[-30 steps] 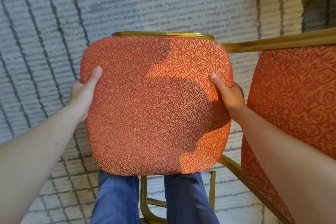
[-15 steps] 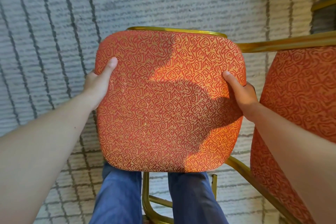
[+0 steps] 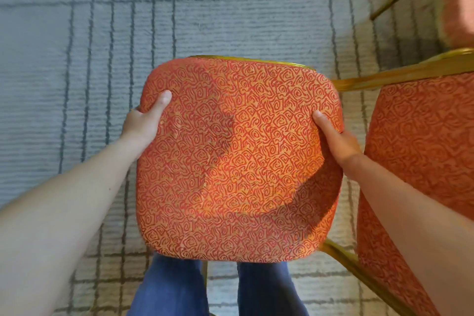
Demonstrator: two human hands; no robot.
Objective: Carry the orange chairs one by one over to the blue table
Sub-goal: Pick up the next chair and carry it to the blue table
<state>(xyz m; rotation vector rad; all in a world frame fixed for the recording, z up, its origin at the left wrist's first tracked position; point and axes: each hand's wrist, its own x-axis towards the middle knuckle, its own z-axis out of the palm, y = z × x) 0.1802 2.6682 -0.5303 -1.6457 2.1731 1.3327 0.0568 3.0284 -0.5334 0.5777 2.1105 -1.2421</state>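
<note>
An orange chair (image 3: 238,161) with a red swirl pattern and a gold metal frame fills the middle of the head view, seen from above. My left hand (image 3: 145,120) grips its left edge, thumb on top of the cushion. My right hand (image 3: 336,138) grips the right edge the same way. My legs in blue jeans show just below the seat. A second orange chair (image 3: 420,156) with a gold frame stands close on the right, almost touching my right forearm. No blue table is in view.
The floor is a grey-white carpet (image 3: 77,72) with dark line patterns, open to the left and ahead. Another orange chair (image 3: 457,0) with a gold leg shows blurred at the top right corner.
The chair and both hands have shifted right and slightly down in view, and more carpet shows ahead. My grip on both edges is unchanged.
</note>
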